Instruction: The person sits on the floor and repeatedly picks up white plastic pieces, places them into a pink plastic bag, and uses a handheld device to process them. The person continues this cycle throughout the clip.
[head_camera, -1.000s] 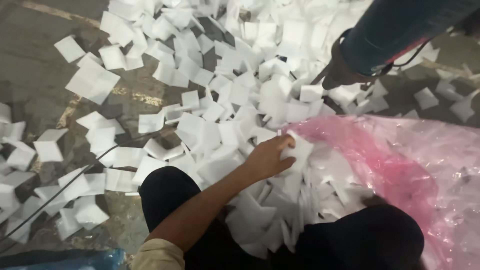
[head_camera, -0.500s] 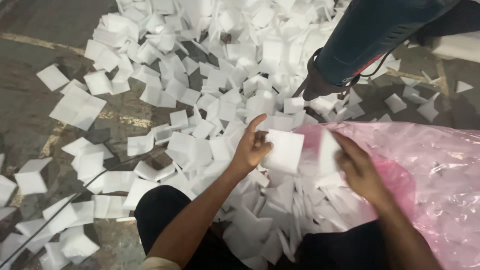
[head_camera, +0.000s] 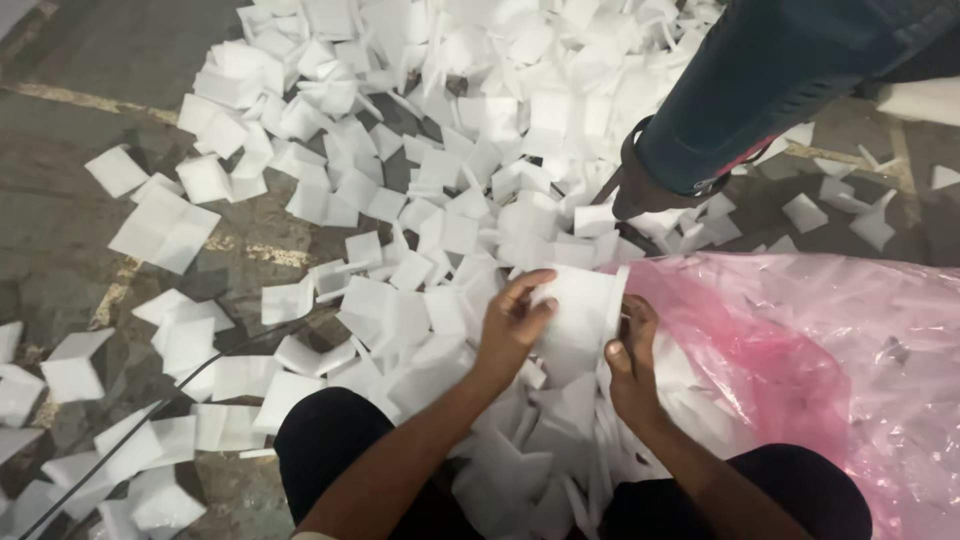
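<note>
In the head view, the left hand (head_camera: 512, 325) and the right hand (head_camera: 633, 352) are together gripping one white foam piece (head_camera: 578, 312), the fingers curling closed around its edges on either side, just above a heap of white foam pieces (head_camera: 420, 180) that is covering the grey floor (head_camera: 60, 240). A pink plastic bag (head_camera: 800, 340) is lying just beside the right hand. Another person's jeans-clad leg (head_camera: 760, 80) is standing beyond.

A workshop or small factory floor, it seems: bare, stained concrete floor (head_camera: 60, 230) with faded painted lines; a heap of white foam offcuts (head_camera: 450, 120) dumped on it; a big pink plastic bag (head_camera: 800, 350) spread beside
</note>
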